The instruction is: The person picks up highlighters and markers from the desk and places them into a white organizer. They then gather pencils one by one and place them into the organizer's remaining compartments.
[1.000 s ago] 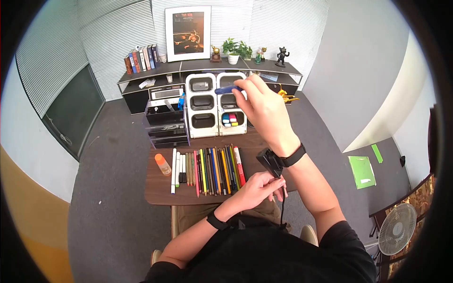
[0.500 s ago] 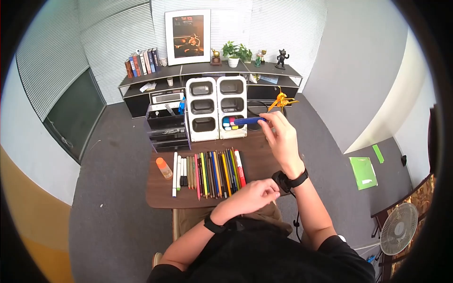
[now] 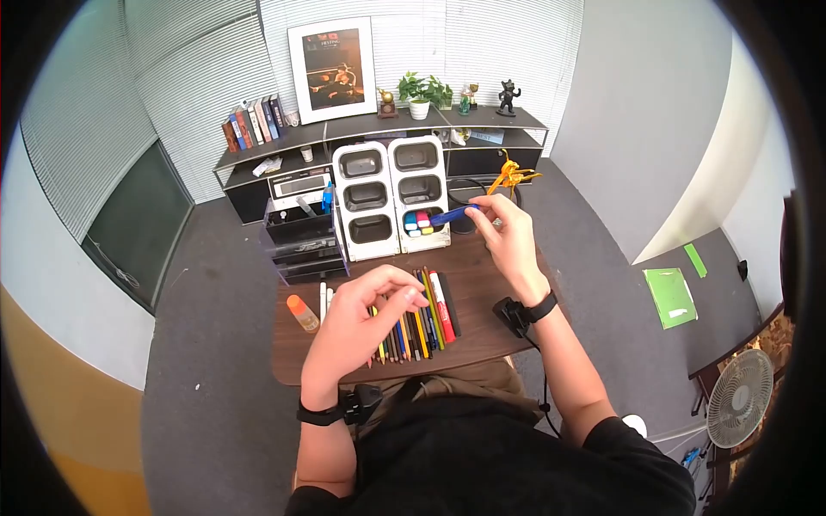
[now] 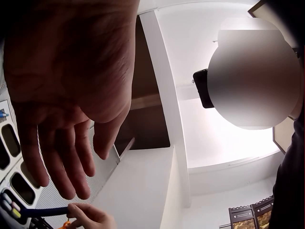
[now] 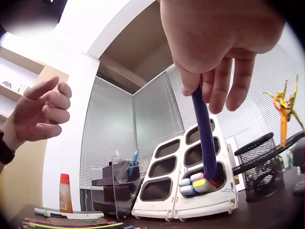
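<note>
My right hand (image 3: 514, 243) pinches one end of a thick blue marker (image 5: 205, 133) between thumb and fingers. The marker's other end dips into the lower right compartment of a white two-column organizer (image 3: 428, 246). Several coloured markers (image 5: 190, 185) fill that same compartment. Over the row of pencils (image 3: 422, 322) hovers my left hand (image 3: 348, 322), its fingers loosely bent with nothing in them. That hand hides part of the row in the head view. A red and white marker (image 3: 443, 307) lies at the row's right side.
An orange-capped bottle (image 3: 302, 314) stands on the table's left. Behind it is a clear and black desk organizer (image 3: 301, 234). A black mesh holder (image 5: 259, 167) stands right of the white organizer, near an orange and gold ornament (image 3: 514, 175).
My right hand has lowered the blue marker from above the upper compartments to the lower right one. My left hand has moved left from beside the right wrist to above the pencils.
</note>
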Available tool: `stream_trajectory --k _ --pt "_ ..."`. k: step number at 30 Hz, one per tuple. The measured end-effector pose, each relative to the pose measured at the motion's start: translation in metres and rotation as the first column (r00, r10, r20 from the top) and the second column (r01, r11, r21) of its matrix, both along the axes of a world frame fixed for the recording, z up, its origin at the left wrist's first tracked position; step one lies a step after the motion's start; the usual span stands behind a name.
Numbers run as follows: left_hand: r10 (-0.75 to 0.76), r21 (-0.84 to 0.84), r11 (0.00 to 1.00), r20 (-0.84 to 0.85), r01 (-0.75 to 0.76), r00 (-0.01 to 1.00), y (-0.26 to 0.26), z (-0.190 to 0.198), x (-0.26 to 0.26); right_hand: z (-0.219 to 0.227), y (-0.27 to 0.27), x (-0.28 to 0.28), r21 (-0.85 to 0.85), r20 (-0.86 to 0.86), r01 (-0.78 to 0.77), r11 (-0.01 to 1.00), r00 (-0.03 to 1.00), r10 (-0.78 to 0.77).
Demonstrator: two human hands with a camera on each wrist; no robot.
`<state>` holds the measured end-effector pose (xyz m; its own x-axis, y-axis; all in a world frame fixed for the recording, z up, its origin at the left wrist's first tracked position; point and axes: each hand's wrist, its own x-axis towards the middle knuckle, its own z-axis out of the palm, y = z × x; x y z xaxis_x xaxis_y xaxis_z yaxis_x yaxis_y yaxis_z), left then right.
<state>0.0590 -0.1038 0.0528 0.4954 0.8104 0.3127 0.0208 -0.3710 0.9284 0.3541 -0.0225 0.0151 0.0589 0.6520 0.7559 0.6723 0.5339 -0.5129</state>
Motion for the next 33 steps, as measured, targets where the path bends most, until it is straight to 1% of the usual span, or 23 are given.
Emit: stream_trajectory --k 1,2,3,4,5,6,8,10,12,14,16,18,19,21,22,24,26,28,33 --pt "0.007 0.026 1.000 0.029 -0.008 1.000 0.001 0.000 -0.004 0.004 -0.002 -0.001 0.001 -0.001 -0.003 1.000 1.000 0.003" --pt "0.010 0.027 1.000 0.028 -0.011 1.000 0.002 0.000 -0.008 0.009 -0.006 -0.002 0.024 0.027 0.025 0.999 0.999 -0.026" --pt "0.055 0.025 0.998 0.039 -0.056 0.998 0.002 0.001 -0.012 0.014 -0.009 -0.003 0.047 0.056 0.054 0.997 0.997 -0.057" --pt "0.100 0.022 0.995 0.050 -0.101 0.994 0.002 0.002 -0.015 0.020 -0.013 -0.004 0.048 0.056 0.053 0.997 0.997 -0.056" --pt "0.119 0.059 0.991 0.075 -0.124 0.990 0.005 -0.003 -0.019 0.025 -0.016 -0.005 0.077 0.068 0.068 0.995 0.995 -0.074" --pt "0.120 0.060 0.990 0.076 -0.124 0.990 0.007 -0.002 -0.024 0.029 -0.019 -0.005 0.106 0.080 0.083 0.991 0.993 -0.092" --pt "0.257 0.104 0.962 -0.035 -0.253 0.966 0.007 0.003 -0.031 0.027 -0.020 -0.007 0.100 0.090 0.088 0.991 0.991 -0.097" --pt "0.280 0.124 0.954 -0.036 -0.274 0.959 0.007 0.008 -0.036 0.019 -0.012 -0.006 0.172 0.181 0.051 0.984 0.980 -0.082" --pt "0.341 0.077 0.939 -0.075 -0.336 0.937 0.007 0.010 -0.039 0.018 -0.012 -0.009 0.160 0.187 0.059 0.985 0.978 -0.089" --pt "0.349 0.101 0.935 -0.074 -0.341 0.934 0.007 0.010 -0.042 0.016 -0.010 -0.011 0.200 0.199 0.073 0.977 0.973 -0.114" --pt "0.346 0.082 0.936 -0.050 -0.341 0.937 0.007 0.010 -0.044 0.016 -0.008 -0.013 0.218 0.205 0.072 0.973 0.972 -0.118" --pt "0.350 0.113 0.932 -0.025 -0.345 0.937 0.009 0.006 -0.044 0.015 -0.003 -0.017 0.320 0.227 0.039 0.947 0.967 -0.116" --pt "0.349 0.138 0.928 -0.002 -0.345 0.937 0.009 0.005 -0.044 0.014 0.001 -0.018 0.322 0.228 0.038 0.946 0.967 -0.116" --pt "0.343 0.149 0.929 -0.012 -0.337 0.939 0.009 0.006 -0.044 0.011 0.008 -0.018 0.299 0.335 0.026 0.954 0.933 -0.130" --pt "0.338 0.159 0.930 -0.023 -0.331 0.941 0.009 0.007 -0.045 0.009 0.012 -0.019 0.300 0.335 0.025 0.953 0.933 -0.130" --pt "0.339 0.163 0.929 -0.015 -0.332 0.941 0.011 0.004 -0.047 0.004 0.021 -0.020 0.267 0.389 0.026 0.963 0.911 -0.133" --pt "0.338 0.162 0.929 -0.010 -0.332 0.941 0.011 0.003 -0.047 -0.005 0.032 -0.020 0.232 0.387 0.036 0.972 0.913 -0.126" --pt "0.346 0.157 0.926 0.006 -0.342 0.938 0.011 0.004 -0.046 -0.011 0.042 -0.021 0.135 0.372 0.063 0.989 0.922 -0.109" --pt "0.339 0.145 0.931 -0.009 -0.335 0.941 0.012 0.003 -0.046 -0.018 0.058 -0.021 0.042 0.354 0.062 0.997 0.932 -0.073"
